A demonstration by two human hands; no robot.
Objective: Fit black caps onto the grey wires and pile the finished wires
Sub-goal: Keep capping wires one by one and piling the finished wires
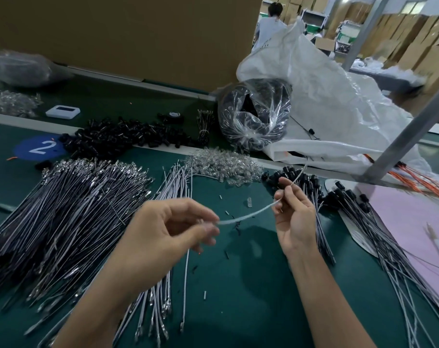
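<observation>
Pinching one grey wire (pixel 248 216) above the green table (pixel 238 285), my left hand (pixel 168 229) nips its blurred end and my right hand (pixel 293 217) grips it between thumb and forefinger farther along. Capped wires (pixel 339 199) lie just beyond my right hand; loose black caps (pixel 118 136) sit well apart, at the back left.

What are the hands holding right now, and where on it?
One grey wire: the left hand pinches one end, the right hand pinches it nearer the other end.

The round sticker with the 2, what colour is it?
The round sticker is blue, its 2 white; head view.
</observation>
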